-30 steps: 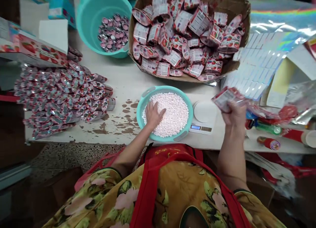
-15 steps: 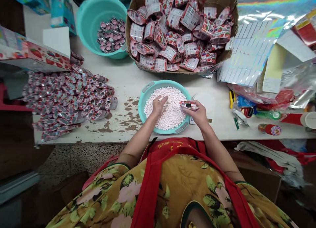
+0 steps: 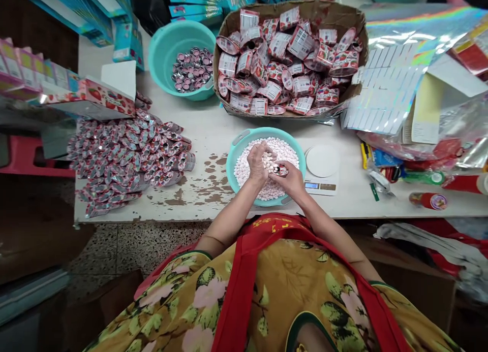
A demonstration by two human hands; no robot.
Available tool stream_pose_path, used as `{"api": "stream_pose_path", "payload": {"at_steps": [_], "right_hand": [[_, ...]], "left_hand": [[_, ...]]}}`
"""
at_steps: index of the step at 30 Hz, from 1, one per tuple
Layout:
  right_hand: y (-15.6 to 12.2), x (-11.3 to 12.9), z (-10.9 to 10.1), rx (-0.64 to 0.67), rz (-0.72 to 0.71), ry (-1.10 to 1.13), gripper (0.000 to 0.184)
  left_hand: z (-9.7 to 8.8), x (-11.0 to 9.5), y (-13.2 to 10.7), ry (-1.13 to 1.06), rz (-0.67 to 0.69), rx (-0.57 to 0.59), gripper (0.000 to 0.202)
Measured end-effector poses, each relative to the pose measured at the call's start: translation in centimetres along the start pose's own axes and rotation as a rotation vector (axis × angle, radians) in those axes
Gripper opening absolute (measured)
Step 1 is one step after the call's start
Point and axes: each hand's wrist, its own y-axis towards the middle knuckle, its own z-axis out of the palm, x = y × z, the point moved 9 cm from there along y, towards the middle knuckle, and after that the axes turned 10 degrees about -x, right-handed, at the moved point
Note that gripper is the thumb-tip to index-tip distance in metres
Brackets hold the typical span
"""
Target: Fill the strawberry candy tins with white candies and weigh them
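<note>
Both hands over teal basin (image 3: 238, 148) of white pellets (image 3: 284, 151); right hand (image 3: 292, 178) clasps small tin (image 3: 281, 170); left hand (image 3: 258, 162) cupped with pellets, touching the tin.

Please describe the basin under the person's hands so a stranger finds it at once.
On the white table, in front of the cardboard box of red packets, sits a shallow teal basin beside a white scale. Unlike the deeper teal tub behind, which holds shiny caps, it holds white pellets.

The worn white table (image 3: 206, 131) bore a near basin (image 3: 233, 151), a scale (image 3: 322, 161) beside it, a far basin (image 3: 162, 50), a carton (image 3: 335, 11) and heaped packets (image 3: 129, 156).
</note>
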Motion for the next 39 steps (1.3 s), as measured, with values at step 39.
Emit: {"api": "stream_pose_path", "payload": {"at_steps": [39], "right_hand": [[2.6, 0.5, -0.5, -0.097, 0.060, 0.001, 0.033]], "left_hand": [[3.8, -0.3, 2.1, -0.068, -0.021, 0.096, 0.060]]}}
